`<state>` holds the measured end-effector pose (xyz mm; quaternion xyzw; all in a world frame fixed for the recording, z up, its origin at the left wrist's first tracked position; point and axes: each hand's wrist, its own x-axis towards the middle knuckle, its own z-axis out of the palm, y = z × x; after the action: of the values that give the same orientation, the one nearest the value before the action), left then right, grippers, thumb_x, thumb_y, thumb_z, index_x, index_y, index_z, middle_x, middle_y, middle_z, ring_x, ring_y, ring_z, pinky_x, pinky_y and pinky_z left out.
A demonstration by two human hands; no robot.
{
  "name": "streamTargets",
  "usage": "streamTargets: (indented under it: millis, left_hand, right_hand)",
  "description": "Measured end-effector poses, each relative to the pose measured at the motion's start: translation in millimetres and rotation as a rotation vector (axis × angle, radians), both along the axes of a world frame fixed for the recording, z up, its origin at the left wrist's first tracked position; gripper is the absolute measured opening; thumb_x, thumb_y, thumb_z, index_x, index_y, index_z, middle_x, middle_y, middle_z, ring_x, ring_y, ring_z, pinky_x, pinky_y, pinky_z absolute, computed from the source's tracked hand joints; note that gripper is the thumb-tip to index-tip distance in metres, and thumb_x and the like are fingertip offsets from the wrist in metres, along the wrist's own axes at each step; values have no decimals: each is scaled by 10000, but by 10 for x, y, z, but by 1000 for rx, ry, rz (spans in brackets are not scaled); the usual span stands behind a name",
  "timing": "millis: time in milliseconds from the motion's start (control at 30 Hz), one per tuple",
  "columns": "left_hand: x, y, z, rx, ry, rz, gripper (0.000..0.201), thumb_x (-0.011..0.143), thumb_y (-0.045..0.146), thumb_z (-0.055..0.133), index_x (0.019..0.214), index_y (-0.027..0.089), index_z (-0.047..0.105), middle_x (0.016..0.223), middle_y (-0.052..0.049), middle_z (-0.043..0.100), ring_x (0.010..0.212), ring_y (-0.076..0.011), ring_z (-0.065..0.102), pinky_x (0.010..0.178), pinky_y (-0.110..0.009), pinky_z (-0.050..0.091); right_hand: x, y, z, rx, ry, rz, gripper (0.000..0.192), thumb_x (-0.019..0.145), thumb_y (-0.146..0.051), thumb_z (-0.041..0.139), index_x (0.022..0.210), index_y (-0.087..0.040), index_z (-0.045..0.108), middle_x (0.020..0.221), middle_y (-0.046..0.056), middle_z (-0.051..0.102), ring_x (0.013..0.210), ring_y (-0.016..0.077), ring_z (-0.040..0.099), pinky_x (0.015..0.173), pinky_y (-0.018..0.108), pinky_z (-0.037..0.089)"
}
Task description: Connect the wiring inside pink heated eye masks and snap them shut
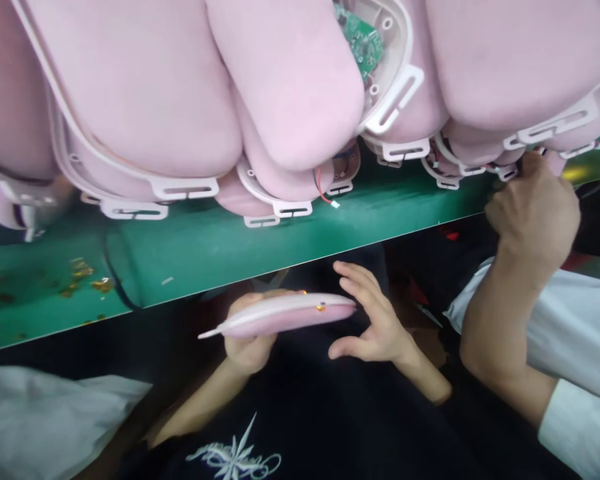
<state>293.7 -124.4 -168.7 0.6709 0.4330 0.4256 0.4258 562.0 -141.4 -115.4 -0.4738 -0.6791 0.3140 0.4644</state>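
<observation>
My left hand grips one end of a pink and white padded shell, seen nearly edge-on over my lap in front of the bench. A white strap tab sticks out at its left end, and small orange-gold bits show on its rim. My right hand is beside the shell's right end, thumb and fingers spread apart, holding nothing. A small gap seems to lie between those fingers and the shell. What faces away from me on the shell is hidden.
Stacked pink shells with white strap slots fill the green bench. One holds a green circuit board. A red wire with a white plug hangs out. Gold scraps lie left. A co-worker's hand reaches in at right.
</observation>
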Motion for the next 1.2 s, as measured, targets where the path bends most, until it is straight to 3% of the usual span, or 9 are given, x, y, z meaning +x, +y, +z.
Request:
streamTargets:
  millis: [100, 200, 333, 500, 700, 867, 933, 1067, 1200]
  left_hand:
    - [148, 287, 301, -19, -147, -105, 427, 1077, 496, 658, 1469, 357, 558, 1205, -128, 843, 1084, -319, 851, 860, -489, 745]
    - [237, 737, 644, 57, -248, -228, 517, 997, 397, 816, 1467, 306, 624, 1317, -161, 818, 1211, -343, 814, 996, -540, 714]
    - [326, 1172, 937, 415, 109, -333, 411, 959, 261, 864, 1346, 281, 726, 1272, -96, 843, 1201, -286, 818, 1040, -447, 693]
    - [419, 1243, 877, 529, 293, -312, 369, 1000, 251, 819, 1354, 219, 720, 1282, -86, 846, 1216, -272, 815, 1065, -419, 682]
    - [505, 1110, 765, 429, 210, -214, 380, 997, 239, 813, 1369, 247, 735, 1291, -74, 843, 1204, -291, 818, 1038, -453, 697]
    - [653, 1010, 565, 631, 100, 20, 350, 962, 204, 836, 1300, 282, 786, 1105, -39, 879, 1008, -283, 863, 885, -444, 726]
    - [663, 1000, 520, 661, 94, 27, 308, 950, 192, 844, 1251, 240, 799, 1084, -62, 879, 999, -286, 864, 885, -434, 718]
    - [593, 1041, 671, 599, 151, -82, 270, 952, 144, 829, 1215, 181, 781, 1128, -101, 868, 1080, -288, 849, 960, -420, 700]
    - [621, 1059, 951, 534, 413, -214, 317, 966, 181, 821, 1270, 190, 734, 1217, -102, 852, 1143, -296, 828, 1035, -448, 673]
  right_hand:
    - [0, 265, 237, 89, 103, 16, 492, 1025, -303, 783, 1489, -192, 660, 1260, 149, 829, 1182, 253, 807, 994, 427, 689]
    - [155, 503, 380, 221, -56, -4, 436, 1007, -233, 799, 1430, -196, 700, 1230, 116, 847, 1138, 248, 824, 943, 413, 703]
    - [346, 685, 369, 369, -418, -3, 409, 975, -194, 828, 1367, -266, 735, 1270, 38, 847, 1177, 248, 815, 940, 392, 679]
    - [383, 719, 213, 400, -442, -62, 507, 962, -343, 861, 1445, -294, 713, 1325, 27, 828, 1195, 280, 805, 971, 415, 684]
    - [287, 612, 84, 411, -274, -209, 483, 1007, -300, 792, 1480, -248, 708, 1239, 67, 852, 1093, 290, 833, 896, 446, 712]
    - [191, 621, 15, 499, -230, -323, 359, 1007, -249, 780, 1364, -295, 777, 1128, 32, 874, 983, 262, 853, 784, 408, 708]
    - [223, 626, 13, 484, -217, -297, 361, 1002, -265, 795, 1361, -298, 772, 1125, 34, 873, 1002, 261, 853, 798, 406, 709]
    - [358, 589, 14, 407, -180, -225, 478, 977, -287, 835, 1439, -261, 714, 1174, 81, 864, 1090, 283, 844, 872, 446, 720]
    - [383, 542, -53, 372, -77, -306, 367, 1014, -290, 791, 1377, -272, 741, 1173, 88, 862, 1082, 289, 848, 882, 487, 726]
